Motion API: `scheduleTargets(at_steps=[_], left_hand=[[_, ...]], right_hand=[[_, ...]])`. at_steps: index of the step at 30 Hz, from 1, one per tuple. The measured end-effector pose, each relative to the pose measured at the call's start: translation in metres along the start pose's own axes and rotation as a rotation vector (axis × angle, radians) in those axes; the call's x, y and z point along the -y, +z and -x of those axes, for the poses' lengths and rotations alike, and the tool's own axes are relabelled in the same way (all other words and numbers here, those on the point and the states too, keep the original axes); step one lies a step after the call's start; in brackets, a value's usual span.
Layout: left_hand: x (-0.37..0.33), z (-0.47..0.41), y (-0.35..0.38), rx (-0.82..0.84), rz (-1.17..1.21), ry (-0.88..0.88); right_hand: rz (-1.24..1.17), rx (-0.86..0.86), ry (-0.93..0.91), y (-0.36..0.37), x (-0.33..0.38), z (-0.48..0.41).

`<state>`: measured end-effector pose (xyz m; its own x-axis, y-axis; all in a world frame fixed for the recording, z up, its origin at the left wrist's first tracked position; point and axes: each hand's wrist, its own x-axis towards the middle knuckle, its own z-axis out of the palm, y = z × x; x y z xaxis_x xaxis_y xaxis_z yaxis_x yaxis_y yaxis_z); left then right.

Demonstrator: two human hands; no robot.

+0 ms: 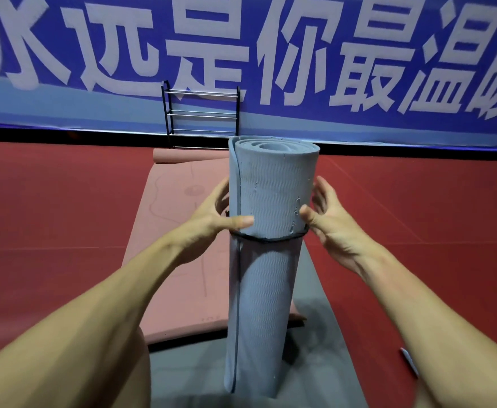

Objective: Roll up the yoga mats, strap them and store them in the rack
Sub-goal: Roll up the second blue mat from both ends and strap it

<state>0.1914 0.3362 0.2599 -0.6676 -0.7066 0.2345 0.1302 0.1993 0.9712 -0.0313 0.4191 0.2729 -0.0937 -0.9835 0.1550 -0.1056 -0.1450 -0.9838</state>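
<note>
A rolled grey-blue yoga mat (271, 231) stands upright in front of me on a grey mat (315, 363) spread on the floor. A thin black strap (266, 238) circles the roll a little above its middle. My left hand (212, 219) grips the roll's left side at the strap, thumb across the front. My right hand (326, 213) holds the right side, its thumb on the mat just above the strap and its fingers behind. A pink mat (179, 245) lies flat beyond, its far end partly rolled. The black rack (201, 113) stands against the wall.
Red flooring (418, 231) spreads on both sides. A blue banner (329, 54) with large white characters covers the back wall. A small white object (409, 362) lies on the floor at the right, near my forearm.
</note>
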Motion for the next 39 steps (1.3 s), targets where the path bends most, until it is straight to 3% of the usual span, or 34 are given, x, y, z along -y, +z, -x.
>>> scheduleTargets(at_steps=[6,12,14,18,22,27,34,39], left_hand=[[0.014,-0.008,0.009,-0.111,-0.047,-0.07],[0.025,-0.002,-0.001,-0.028,-0.168,-0.207],[0.027,0.0,-0.001,0.011,-0.202,-0.249],[0.032,0.003,0.003,0.076,-0.267,-0.309],[0.03,0.003,0.005,0.136,-0.193,-0.288],[0.025,0.001,0.002,0.068,-0.083,-0.277],[0.039,0.005,-0.001,0.163,-0.27,-0.318],[0.042,0.007,-0.002,0.204,-0.328,-0.338]], right_hand=[[0.258,0.058,0.078,0.019,-0.024,0.005],[0.275,0.118,0.231,0.015,-0.039,0.01],[0.253,0.12,0.207,0.013,-0.032,0.01],[0.138,-0.069,0.049,0.014,-0.03,0.002],[0.165,-0.038,0.061,0.014,-0.032,0.001],[0.246,0.034,0.085,0.011,-0.041,0.001],[0.274,0.094,0.115,0.012,-0.048,0.008],[0.428,0.246,0.187,0.012,-0.063,0.017]])
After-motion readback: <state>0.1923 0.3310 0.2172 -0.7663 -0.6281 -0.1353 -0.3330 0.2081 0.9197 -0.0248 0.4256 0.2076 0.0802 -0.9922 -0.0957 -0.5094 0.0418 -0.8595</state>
